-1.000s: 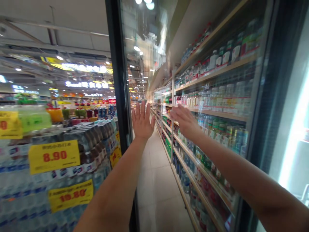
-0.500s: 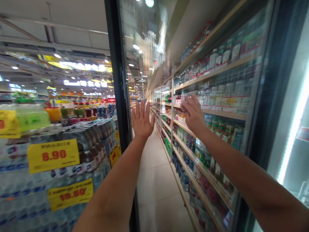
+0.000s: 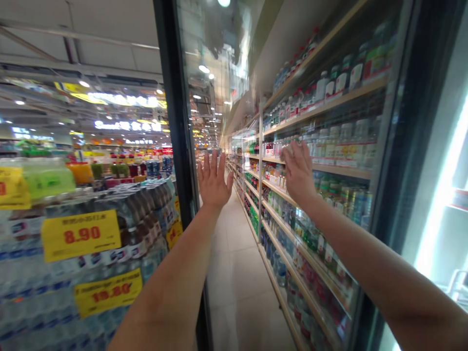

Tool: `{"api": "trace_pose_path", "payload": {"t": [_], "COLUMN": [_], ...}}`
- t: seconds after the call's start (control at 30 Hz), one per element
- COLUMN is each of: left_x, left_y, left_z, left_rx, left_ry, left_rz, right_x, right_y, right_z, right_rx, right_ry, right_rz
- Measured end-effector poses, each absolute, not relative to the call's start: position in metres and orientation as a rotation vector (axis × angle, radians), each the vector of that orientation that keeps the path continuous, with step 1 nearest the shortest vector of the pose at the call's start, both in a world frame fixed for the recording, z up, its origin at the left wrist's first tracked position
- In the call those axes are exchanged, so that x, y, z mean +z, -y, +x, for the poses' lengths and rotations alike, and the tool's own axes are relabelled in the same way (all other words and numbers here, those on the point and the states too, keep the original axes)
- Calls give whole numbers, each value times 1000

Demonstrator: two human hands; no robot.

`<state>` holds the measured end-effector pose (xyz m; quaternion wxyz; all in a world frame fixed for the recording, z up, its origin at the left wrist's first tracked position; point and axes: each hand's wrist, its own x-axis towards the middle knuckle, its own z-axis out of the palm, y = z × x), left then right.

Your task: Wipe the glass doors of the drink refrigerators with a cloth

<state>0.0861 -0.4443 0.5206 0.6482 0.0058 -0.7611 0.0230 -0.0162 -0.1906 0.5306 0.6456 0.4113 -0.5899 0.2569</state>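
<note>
A tall glass door (image 3: 234, 273) in a black frame (image 3: 175, 97) stands swung out in front of me. My left hand (image 3: 215, 183) lies flat against the glass near the frame, fingers stretched and holding nothing. Farther right, my right hand (image 3: 300, 173) is up at the pane with its fingers bent and drawn together. Something greyish and crumpled shows at the fingertips; it is too blurred to name, and it may partly be a reflection. The glass mirrors or lets through shelves of bottled drinks (image 3: 347, 141).
On the left, stacked packs of bottled drinks (image 3: 135, 204) carry a yellow price sign reading 8.90 (image 3: 81, 235) and another yellow sign (image 3: 108, 293). A bright light strip (image 3: 435, 229) runs along the cooler at the right. A tiled floor (image 3: 234, 234) shows through the pane.
My right hand has moved a little to the right across the glass. The left hand stays flat on the pane, and the view has shifted slightly.
</note>
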Motion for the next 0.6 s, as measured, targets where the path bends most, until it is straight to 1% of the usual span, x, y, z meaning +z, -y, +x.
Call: {"api": "trace_pose_path", "payload": {"t": [0.1, 0.17, 0.23, 0.33, 0.4, 0.47, 0.57, 0.6], "left_x": [521, 521, 521, 521, 521, 521, 521, 521], "left_y": [444, 444, 443, 443, 442, 442, 441, 441], "left_z": [86, 86, 86, 85, 85, 85, 86, 86], "left_rx": [51, 53, 52, 45, 40, 36, 31, 28], "left_ry": [1725, 1720, 1720, 1721, 1721, 1718, 1716, 1718], "left_rz": [12, 11, 9, 8, 12, 14, 7, 5], "right_x": [506, 502, 510, 527, 526, 514, 500, 501], "right_y": [198, 192, 177, 158, 160, 171, 183, 181], "right_z": [-10, -12, -20, -29, -25, -16, -7, -9], "right_rx": [382, 292, 349, 547, 572, 470, 242, 213], "right_ry": [1387, 1381, 1332, 1268, 1310, 1382, 1452, 1459], "right_rz": [1251, 1373, 1273, 916, 792, 878, 1194, 1236]}}
